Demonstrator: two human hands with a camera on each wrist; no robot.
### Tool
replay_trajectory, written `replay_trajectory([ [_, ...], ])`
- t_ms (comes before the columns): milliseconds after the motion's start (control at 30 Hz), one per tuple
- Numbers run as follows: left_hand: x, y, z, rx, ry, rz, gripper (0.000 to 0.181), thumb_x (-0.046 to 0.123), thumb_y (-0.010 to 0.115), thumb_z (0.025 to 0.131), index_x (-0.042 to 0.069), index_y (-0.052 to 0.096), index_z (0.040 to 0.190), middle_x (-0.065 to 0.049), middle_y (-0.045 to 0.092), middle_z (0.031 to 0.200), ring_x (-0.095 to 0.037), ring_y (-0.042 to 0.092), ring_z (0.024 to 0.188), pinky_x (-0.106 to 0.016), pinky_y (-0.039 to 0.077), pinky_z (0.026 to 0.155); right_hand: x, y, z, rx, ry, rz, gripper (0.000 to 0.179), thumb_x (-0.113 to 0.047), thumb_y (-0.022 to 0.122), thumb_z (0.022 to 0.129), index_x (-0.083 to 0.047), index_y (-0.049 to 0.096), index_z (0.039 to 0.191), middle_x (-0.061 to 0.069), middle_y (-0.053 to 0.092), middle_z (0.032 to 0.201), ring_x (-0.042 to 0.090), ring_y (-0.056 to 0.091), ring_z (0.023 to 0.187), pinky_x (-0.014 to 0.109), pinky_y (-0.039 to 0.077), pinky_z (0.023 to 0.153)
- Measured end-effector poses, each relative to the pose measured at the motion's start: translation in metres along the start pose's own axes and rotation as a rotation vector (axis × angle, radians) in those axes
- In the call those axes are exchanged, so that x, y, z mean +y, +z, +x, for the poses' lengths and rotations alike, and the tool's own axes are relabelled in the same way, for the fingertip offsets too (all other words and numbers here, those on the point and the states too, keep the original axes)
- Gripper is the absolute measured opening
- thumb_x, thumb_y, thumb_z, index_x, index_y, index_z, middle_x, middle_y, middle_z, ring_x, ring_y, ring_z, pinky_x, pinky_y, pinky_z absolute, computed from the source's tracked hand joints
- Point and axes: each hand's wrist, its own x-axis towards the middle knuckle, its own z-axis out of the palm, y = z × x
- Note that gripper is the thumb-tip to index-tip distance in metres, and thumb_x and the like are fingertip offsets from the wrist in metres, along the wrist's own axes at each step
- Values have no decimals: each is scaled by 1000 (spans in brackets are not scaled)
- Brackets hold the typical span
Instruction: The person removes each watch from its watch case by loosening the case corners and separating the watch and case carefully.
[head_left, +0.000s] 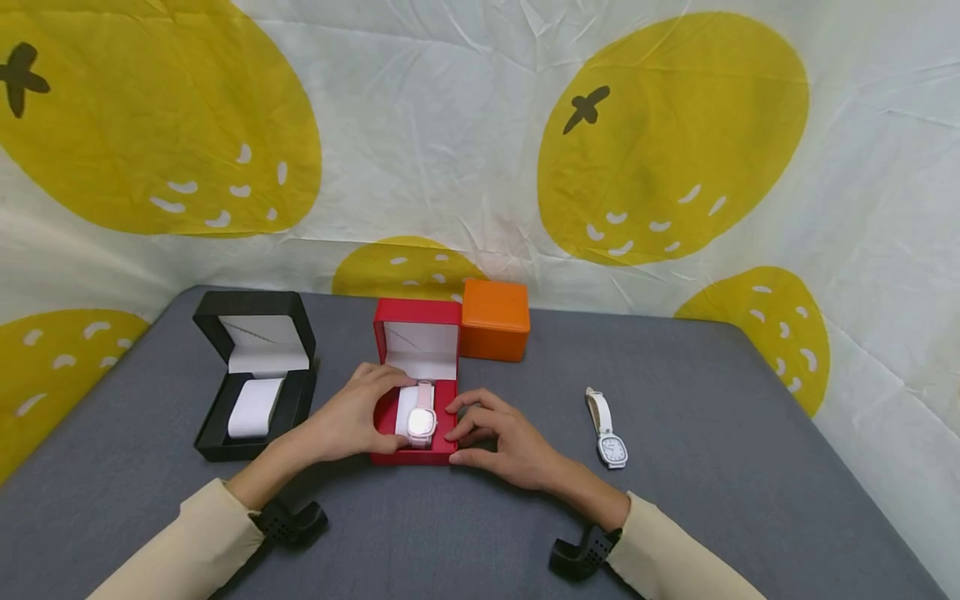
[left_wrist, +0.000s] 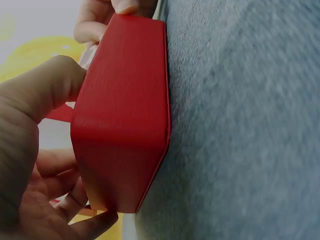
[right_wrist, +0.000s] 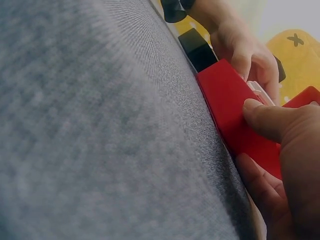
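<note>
A pink-strapped watch is wrapped round a white cushion inside the opened red watch box. My left hand reaches over the box's left side, thumb at the cushion's front end and forefinger at its back end. It pinches the cushion lengthwise; in the left wrist view other fingers lie against the box's side. With thumb on the front face and fingers along the right side, my right hand holds the box's right front corner, as the right wrist view shows.
An opened black watch box with a bare white cushion stands at the left. Behind the red box's right side is a closed orange box. A white-strapped watch lies at the right on the grey table.
</note>
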Motion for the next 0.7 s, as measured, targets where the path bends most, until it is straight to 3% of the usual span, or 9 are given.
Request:
replay_trajectory([
  [367,-2,3,-2,78,30,27,66,23,82,61,5,60,121,-9,56,120,-23,43,108,-42,49,82,0,2,2,6,-17,-12,17,-18,74,84,-16,68,100,2,49,125,13,62,93,31,53,82],
  [700,-2,4,0,75,21,-23,67,22,81,60,6,60,122,-9,56,120,-23,44,108,-42,49,82,0,0,-1,7,-4,-18,17,-17,74,84,-17,68,100,0,49,125,14,55,105,31,52,83],
])
